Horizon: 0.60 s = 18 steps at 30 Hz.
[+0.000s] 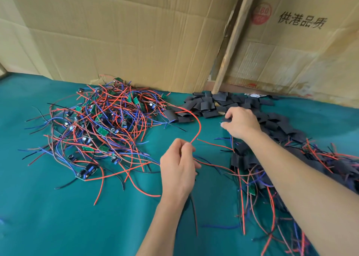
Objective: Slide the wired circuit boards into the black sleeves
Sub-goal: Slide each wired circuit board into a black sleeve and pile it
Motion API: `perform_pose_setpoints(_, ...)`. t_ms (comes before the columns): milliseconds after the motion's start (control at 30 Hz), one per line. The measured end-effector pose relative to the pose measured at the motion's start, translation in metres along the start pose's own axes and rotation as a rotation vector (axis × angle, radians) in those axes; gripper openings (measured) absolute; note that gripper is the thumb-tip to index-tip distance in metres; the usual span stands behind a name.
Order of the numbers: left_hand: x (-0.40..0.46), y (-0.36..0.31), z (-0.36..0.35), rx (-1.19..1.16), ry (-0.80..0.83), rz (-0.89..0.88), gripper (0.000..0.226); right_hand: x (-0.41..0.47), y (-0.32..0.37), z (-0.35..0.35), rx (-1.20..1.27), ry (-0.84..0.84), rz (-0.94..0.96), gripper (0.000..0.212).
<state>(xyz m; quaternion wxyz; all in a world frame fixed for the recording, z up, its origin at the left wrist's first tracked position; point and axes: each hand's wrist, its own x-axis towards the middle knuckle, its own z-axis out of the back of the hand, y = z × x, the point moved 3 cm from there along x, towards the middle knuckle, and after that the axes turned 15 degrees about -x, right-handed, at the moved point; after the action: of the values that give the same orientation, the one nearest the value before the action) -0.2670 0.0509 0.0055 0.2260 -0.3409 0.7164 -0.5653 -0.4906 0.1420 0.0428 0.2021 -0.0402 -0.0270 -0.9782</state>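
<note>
The wired circuit boards (97, 123) lie in a big tangled heap on the left part of the desk (58, 217), which is covered with a teal green cloth; small green boards show between many red, blue and black wires that spread out to all sides. The black sleeves (209, 105) are piled at the back of the desk, right of the heap and just in front of the cardboard, and the pile goes on to the right and toward the camera under the right forearm. One red wire (199, 127) rises from the left hand in a curve and goes back toward the nearest sleeves and the edge of the heap. The left hand (179, 170) is in the middle of the view, its fingers curled, and its grip pinches this red wire between thumb and fingertips; more thin wires, red and dark, hang below the hand, but whether a board is inside the palm cannot be told. The right hand (240, 122) reaches to the sleeve pile, its fingers bent down on the black pieces; something dark shows at the fingertips, but it is not clear if the grip really holds a sleeve or only touches it. At the right side of the desk there is a second heap (258, 178), where black sleeves lie mixed with red and blue wires and a bit of green board. Behind everything stand flattened cardboard boxes (126, 38), with a wooden slat (233, 38) leaning between them, and the right box carries a red round stamp and printed characters.
</note>
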Motion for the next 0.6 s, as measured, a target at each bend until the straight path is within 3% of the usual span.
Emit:
perform_pose_setpoints(167, -0.002, -0.003, -0.001, 0.147, 0.035, -0.139, 0.037, -0.008, 0.006, 0.000, 0.030, -0.042, -0.031, 0.008)
perform_pose_setpoints(300, -0.001, -0.001, -0.002, 0.206, 0.060, -0.199, 0.037, -0.011, 0.007, 0.004, 0.075, 0.011, -0.025, 0.011)
perform_pose_setpoints(467, 0.001, 0.004, -0.001, 0.243, 0.100, -0.244, 0.019, -0.009, 0.005, 0.012, 0.161, 0.068, -0.035, 0.017)
perform_pose_setpoints(600, 0.000, 0.007, -0.002, 0.238, 0.148, -0.235, 0.024, -0.010, 0.003, 0.017, 0.214, 0.094, -0.049, 0.024)
